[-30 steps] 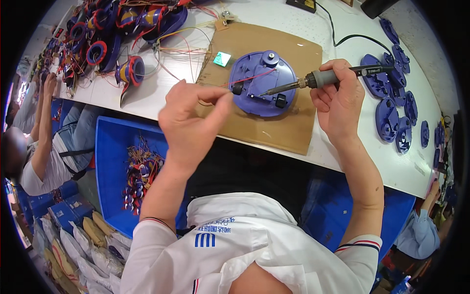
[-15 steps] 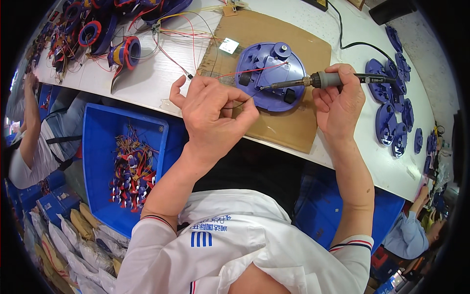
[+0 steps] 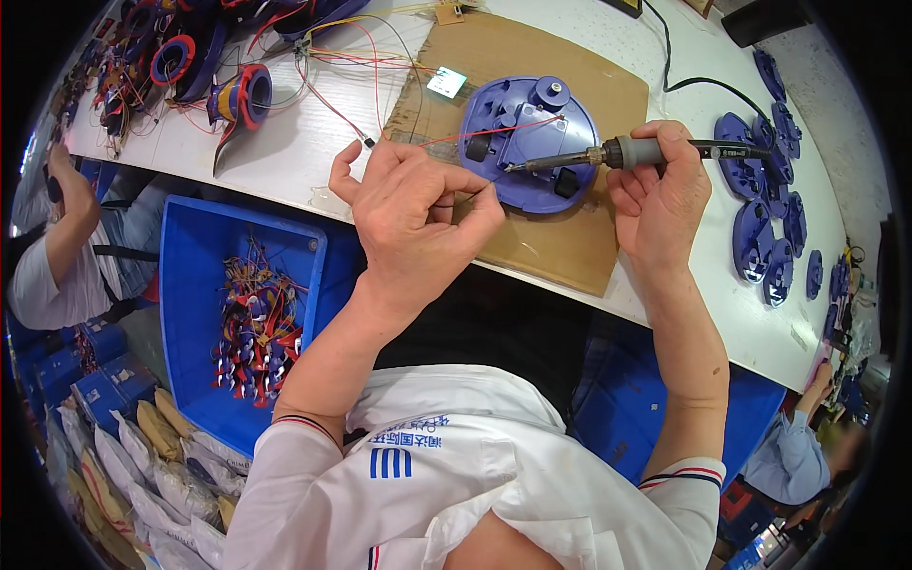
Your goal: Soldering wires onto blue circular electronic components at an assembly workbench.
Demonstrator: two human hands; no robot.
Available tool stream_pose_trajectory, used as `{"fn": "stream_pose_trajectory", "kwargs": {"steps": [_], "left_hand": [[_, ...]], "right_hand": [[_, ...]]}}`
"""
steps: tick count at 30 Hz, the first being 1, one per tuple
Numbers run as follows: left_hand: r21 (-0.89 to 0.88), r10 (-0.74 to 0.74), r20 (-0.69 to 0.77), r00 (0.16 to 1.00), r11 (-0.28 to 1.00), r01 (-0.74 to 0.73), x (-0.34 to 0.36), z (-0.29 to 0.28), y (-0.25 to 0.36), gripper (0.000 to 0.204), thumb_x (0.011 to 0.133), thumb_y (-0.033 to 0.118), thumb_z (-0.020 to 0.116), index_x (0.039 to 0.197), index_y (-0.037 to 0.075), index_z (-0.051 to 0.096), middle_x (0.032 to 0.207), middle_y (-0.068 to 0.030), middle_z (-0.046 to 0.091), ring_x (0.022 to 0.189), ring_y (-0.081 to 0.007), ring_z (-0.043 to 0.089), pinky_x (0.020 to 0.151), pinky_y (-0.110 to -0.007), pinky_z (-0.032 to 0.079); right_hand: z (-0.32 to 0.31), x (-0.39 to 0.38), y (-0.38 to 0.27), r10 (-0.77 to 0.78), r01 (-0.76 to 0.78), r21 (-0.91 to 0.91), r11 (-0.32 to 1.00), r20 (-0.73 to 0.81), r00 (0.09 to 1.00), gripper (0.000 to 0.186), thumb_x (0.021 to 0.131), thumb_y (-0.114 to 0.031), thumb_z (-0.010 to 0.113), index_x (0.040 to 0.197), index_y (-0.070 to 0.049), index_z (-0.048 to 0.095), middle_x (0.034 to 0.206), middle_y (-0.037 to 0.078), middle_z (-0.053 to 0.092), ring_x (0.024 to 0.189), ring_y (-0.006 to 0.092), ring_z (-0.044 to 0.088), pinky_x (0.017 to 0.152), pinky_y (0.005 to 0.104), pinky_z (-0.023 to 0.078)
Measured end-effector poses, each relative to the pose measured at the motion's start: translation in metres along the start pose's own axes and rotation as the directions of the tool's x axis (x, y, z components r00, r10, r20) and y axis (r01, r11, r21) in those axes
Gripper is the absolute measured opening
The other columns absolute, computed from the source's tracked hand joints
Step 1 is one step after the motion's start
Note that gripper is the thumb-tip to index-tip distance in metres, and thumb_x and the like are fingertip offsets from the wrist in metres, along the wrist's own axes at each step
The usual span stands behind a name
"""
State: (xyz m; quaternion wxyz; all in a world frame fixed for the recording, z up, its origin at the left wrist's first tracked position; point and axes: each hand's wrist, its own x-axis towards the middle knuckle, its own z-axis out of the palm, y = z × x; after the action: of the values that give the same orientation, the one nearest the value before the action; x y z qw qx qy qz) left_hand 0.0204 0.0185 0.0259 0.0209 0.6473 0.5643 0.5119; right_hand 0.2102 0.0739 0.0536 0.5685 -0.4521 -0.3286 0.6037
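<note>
My right hand (image 3: 662, 195) grips a soldering iron (image 3: 635, 153) by its grey grip, its tip pointing left over a purple plastic base (image 3: 525, 195). The base is oval, with small black wheels, and lies on the cardboard sheet. Thumb and forefinger of my left hand (image 3: 418, 223) pinch a thin dark wire that runs toward the iron's tip; whether tip and wire touch is too small to tell. A red wire (image 3: 456, 136) crosses from the base to behind my left hand.
The cardboard sheet (image 3: 560, 256) covers part of the white table (image 3: 313, 180). Purple, red-rimmed parts (image 3: 252, 97) with wires crowd the left. More purple bases (image 3: 753, 237) lie right, near the iron's black cord (image 3: 708, 84). Below stands a blue bin (image 3: 190, 313) of wired parts. Other people (image 3: 798, 456) sit either side.
My hands and the iron hold almost the same pose. At the left edge, another person's arm has shifted. The whole view has moved slightly.
</note>
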Motion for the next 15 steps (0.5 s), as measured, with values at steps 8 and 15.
{"fn": "stream_pose_trajectory", "kwargs": {"steps": [8, 15], "left_hand": [[-0.014, -0.008, 0.001, 1.000, 1.000, 0.008, 0.0000, 0.0015, -0.0010, 0.019, 0.057, 0.001, 0.068, 0.056, 0.015, 0.057, 0.048, 0.0084, 0.037, 0.060, -0.0090, 0.042, 0.098, -0.037, 0.020], [-0.020, 0.004, -0.010, 1.000, 1.000, -0.004, -0.0003, 0.0022, -0.0019, 0.018, 0.057, 0.000, 0.068, 0.057, 0.015, 0.057, 0.047, 0.0085, 0.037, 0.059, -0.0088, 0.041, 0.097, -0.037, 0.021]], "right_hand": [[-0.0017, 0.0008, -0.0004, -0.018, 0.018, 0.019, 1.000, -0.010, 1.000, 0.022, 0.091, -0.027, 0.048, 0.089, -0.007, 0.056, 0.065, 0.002, 0.046, 0.046, 0.0036, 0.027, 0.039, 0.0159, 0.021], [0.0035, -0.0007, 0.0007, -0.012, 0.011, -0.005, 1.000, -0.043, 0.999, 0.023, 0.091, -0.027, 0.049, 0.089, -0.006, 0.056, 0.064, 0.001, 0.046, 0.046, 0.0038, 0.027, 0.039, 0.0159, 0.021]]}}
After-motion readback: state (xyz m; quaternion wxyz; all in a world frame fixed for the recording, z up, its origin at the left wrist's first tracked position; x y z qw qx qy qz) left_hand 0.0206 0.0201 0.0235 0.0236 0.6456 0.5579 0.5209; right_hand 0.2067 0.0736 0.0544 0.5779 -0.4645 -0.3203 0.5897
